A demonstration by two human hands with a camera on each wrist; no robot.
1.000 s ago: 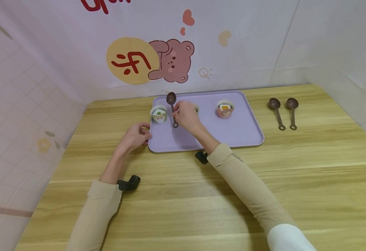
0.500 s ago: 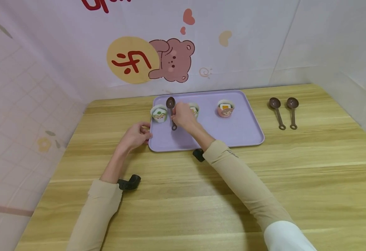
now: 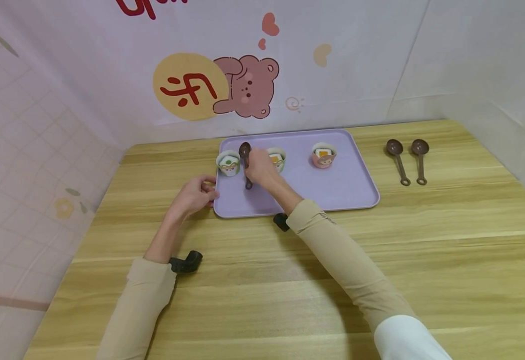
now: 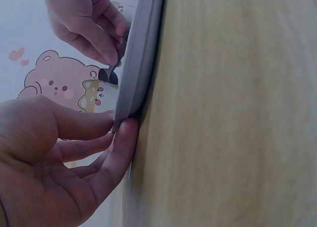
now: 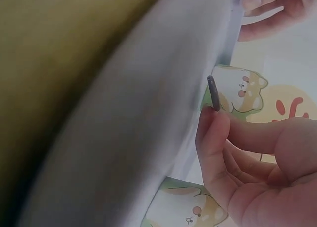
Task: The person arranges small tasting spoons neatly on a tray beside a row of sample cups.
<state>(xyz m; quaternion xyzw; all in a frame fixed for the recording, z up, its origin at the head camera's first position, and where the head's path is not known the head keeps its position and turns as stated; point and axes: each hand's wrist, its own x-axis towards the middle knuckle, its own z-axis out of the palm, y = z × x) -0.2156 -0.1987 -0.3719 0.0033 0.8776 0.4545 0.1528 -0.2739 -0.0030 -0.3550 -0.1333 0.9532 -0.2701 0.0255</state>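
Spoon (image 3: 245,151) pinched in my right hand (image 3: 259,166), I have it between left cup (image 3: 229,165) and middle cup (image 3: 277,159), perhaps touching the tray (image 3: 316,192). My left hand (image 3: 194,194) pinches the tray's edge. One nearly down, I judge; second spoon (image 3: 395,147) and third spoon (image 3: 420,147) lie on the surface (image 3: 244,300).

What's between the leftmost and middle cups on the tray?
A brown spoon, with the right hand that pinches it; the head view shows this.

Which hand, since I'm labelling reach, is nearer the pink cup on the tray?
Right. The right hand, holding a brown spoon, is to the left of the pink cup; the left hand is farther left, pinching the left edge of the tray.
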